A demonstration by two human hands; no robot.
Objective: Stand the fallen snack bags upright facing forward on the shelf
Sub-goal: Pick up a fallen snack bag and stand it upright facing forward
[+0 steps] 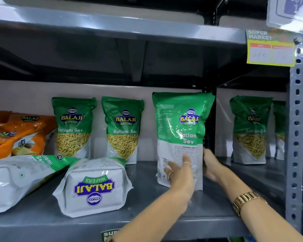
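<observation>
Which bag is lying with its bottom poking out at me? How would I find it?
Look at the grey shelf with the green snack bags. In front of the two standing bags on the left lies the tipped bag. Only this one shows its white bottom to you, with the Balaji logo upside down.

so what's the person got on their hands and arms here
Both forearms are bare, with no sleeves in view. The left hand wears two thin rings, one on each of two fingers. The right hand shows no rings from this angle, but its wrist carries a gold-coloured link watch band.
</observation>
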